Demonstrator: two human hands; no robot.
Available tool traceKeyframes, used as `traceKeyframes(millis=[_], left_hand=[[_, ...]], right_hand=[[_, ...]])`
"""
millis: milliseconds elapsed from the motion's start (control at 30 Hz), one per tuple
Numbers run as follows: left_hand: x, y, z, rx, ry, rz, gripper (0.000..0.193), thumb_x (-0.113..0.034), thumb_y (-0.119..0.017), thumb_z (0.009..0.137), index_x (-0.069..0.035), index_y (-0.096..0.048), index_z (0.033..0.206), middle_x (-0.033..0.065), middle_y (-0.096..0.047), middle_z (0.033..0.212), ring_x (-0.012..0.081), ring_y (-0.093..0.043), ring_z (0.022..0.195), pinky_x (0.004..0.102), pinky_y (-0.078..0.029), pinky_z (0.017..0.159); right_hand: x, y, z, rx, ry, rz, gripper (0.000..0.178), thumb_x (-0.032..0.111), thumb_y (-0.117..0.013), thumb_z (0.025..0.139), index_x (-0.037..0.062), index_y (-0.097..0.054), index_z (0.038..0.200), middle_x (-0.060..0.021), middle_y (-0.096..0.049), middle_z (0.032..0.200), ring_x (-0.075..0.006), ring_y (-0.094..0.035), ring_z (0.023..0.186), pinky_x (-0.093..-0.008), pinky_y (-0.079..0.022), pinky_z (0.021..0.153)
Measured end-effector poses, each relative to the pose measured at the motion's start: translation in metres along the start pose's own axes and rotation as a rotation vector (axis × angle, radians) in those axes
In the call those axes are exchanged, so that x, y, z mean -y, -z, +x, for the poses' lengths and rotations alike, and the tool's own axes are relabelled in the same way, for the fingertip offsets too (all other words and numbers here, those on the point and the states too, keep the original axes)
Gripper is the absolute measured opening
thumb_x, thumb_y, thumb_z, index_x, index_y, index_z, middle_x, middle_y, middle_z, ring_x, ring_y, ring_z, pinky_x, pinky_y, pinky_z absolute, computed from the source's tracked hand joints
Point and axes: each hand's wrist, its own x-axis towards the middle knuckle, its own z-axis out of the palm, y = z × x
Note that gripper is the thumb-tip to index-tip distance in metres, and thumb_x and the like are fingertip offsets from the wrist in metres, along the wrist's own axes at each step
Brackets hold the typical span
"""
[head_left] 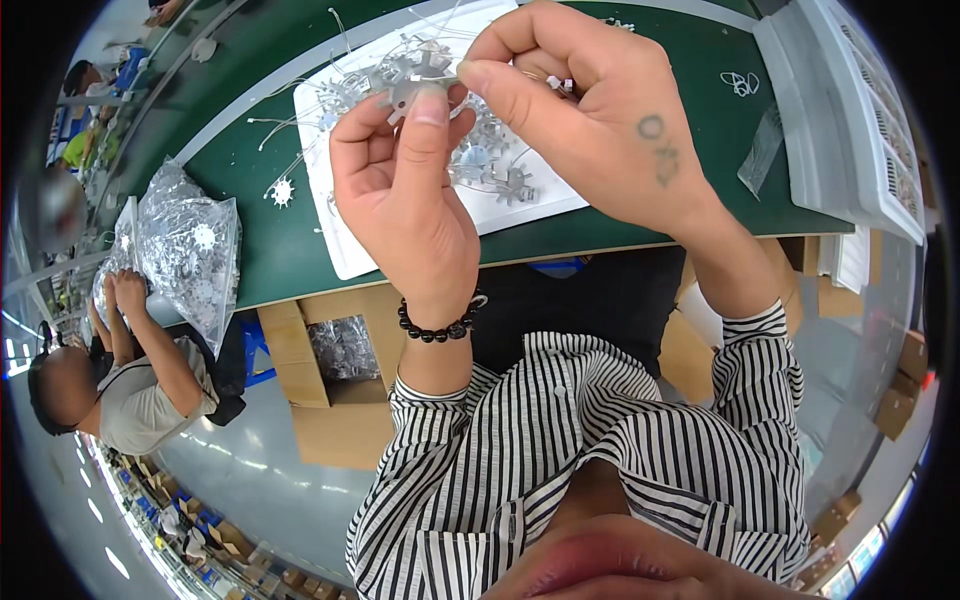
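Observation:
My left hand (425, 215) pinches a small grey toothed metal piece (403, 97) between thumb and fingers, above the pile. Close beside it, my right hand (620, 135) is closed, its thumb and forefinger pressed together on a thin white wire (447, 79) that runs to the piece. Small white connectors (562, 84) show by the curled right fingers. Beneath both hands, several similar star-shaped pieces with wires (512, 184) lie heaped on a white tray (350, 258). My hands hide part of the heap.
On the green table (270, 245) a single star-shaped piece (283, 192) lies left of the tray. Further left, a clear plastic bag (185, 250) of pieces stands near another person's hands (125, 290). White crates (835, 120) rise at right. An open cardboard box (300, 355) sits below the table edge.

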Motion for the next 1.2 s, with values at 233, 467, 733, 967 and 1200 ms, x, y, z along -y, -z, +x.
traceKeyframes(millis=[233, 467, 733, 967, 1200], left_hand=[[0.006, 0.004, -0.002, -0.008, -0.157, 0.226, 0.028, 0.002, -0.07, 0.088, -0.001, -0.055, 0.111, 0.0116, -0.065, 0.102, 0.0194, -0.066, 0.092, 0.0263, -0.055, 0.079], [0.003, 0.006, 0.003, 0.062, -0.183, 0.405, 0.03, 0.007, -0.068, 0.082, -0.002, -0.058, 0.109, 0.008, -0.062, 0.104, 0.0142, -0.06, 0.087, 0.0238, -0.053, 0.076], [-0.006, 0.007, 0.012, 0.218, 0.241, -0.029, 0.022, -0.015, -0.059, 0.1, 0.001, -0.066, 0.114, 0.0062, -0.064, 0.096, 0.0109, -0.059, 0.083, 0.0242, -0.055, 0.074], [-0.001, 0.002, 0.013, 0.227, 0.275, -0.231, 0.025, -0.015, -0.058, 0.101, 0.001, -0.065, 0.119, 0.0052, -0.062, 0.093, 0.0125, -0.058, 0.081, 0.0267, -0.055, 0.074], [-0.003, 0.009, 0.031, 0.254, 0.258, -0.092, 0.022, -0.013, -0.06, 0.1, 0.003, -0.065, 0.115, 0.0088, -0.068, 0.1, 0.0142, -0.064, 0.081, 0.0248, -0.057, 0.069]], right_hand=[[-0.01, -0.009, -0.008, -0.06, 0.086, -0.17, 0.011, 0.008, -0.068, 0.087, 0.0016, -0.064, 0.096, -0.0018, -0.061, 0.073, -0.0095, -0.048, 0.054, -0.0224, -0.038, 0.051], [-0.02, -0.014, -0.006, -0.153, 0.413, -0.416, 0.015, 0.0, -0.071, 0.081, 0.0044, -0.068, 0.096, -0.0024, -0.068, 0.09, -0.0105, -0.05, 0.056, -0.0224, -0.039, 0.049], [-0.014, -0.008, -0.019, -0.132, 0.15, -0.213, 0.011, 0.005, -0.062, 0.095, -0.0009, -0.064, 0.105, -0.0031, -0.065, 0.084, -0.0079, -0.053, 0.067, -0.0194, -0.042, 0.063], [-0.024, 0.0, -0.013, -0.08, 0.136, -0.036, 0.016, 0.008, -0.058, 0.098, 0.0001, -0.064, 0.11, -0.0029, -0.063, 0.094, -0.0076, -0.051, 0.076, -0.0193, -0.041, 0.069], [-0.045, 0.001, 0.008, -0.072, 0.045, 0.073, 0.016, 0.006, -0.062, 0.093, 0.0048, -0.066, 0.109, -0.0029, -0.064, 0.086, -0.0082, -0.052, 0.068, -0.0163, -0.039, 0.063]])
